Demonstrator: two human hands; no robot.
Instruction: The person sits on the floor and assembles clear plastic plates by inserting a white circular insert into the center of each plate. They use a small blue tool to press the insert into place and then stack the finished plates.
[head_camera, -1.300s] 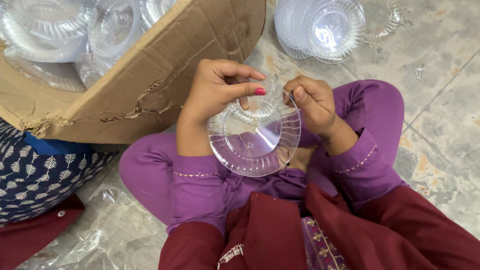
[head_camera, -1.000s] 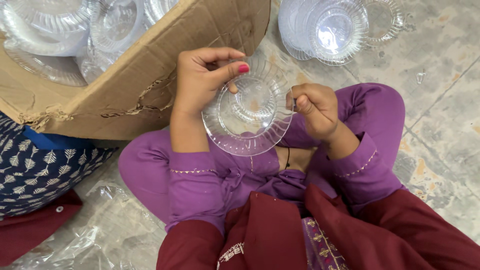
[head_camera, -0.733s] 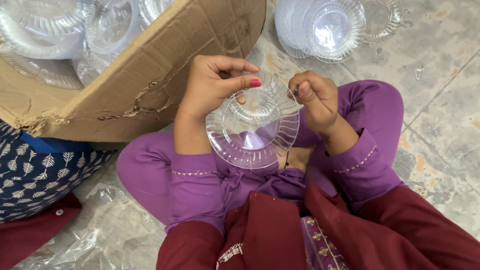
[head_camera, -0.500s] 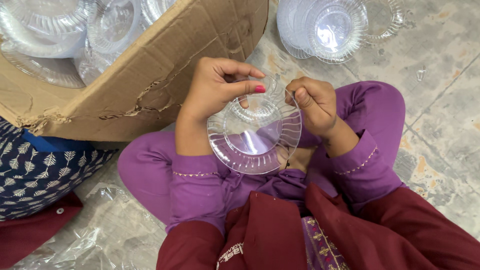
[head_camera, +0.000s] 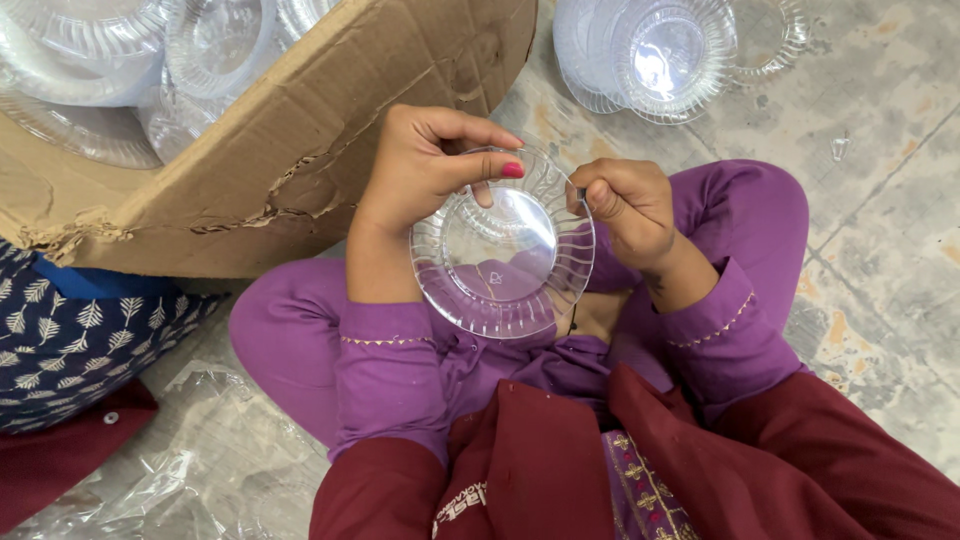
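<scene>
At the far left a patterned blue cloth (head_camera: 70, 340) lies on the floor (head_camera: 900, 200), with crumpled clear plastic wrap (head_camera: 170, 470) spread below it toward the bottom left corner. Above them a torn cardboard box (head_camera: 300, 150) leans across the upper left, and clear plastic bowls (head_camera: 110, 70) are heaped inside it. Just right of the box's lower edge, the left hand (head_camera: 425, 165) grips the upper left rim of a clear ribbed plate (head_camera: 500, 245), thumb over the top edge and fingers curled behind, one red-painted nail showing on the rim. The plate is held up off the floor, tilted toward the camera, above the purple-clad lap (head_camera: 520, 350) of the seated person. The right hand (head_camera: 625, 205) is closed into a loose fist at the plate's upper right rim, pinching the edge; whether it also holds something small cannot be told. Beyond the hands, near the top right, a stack of clear bowls (head_camera: 660, 55) rests on the floor, with another clear dish (head_camera: 775, 40) just beside it.
</scene>
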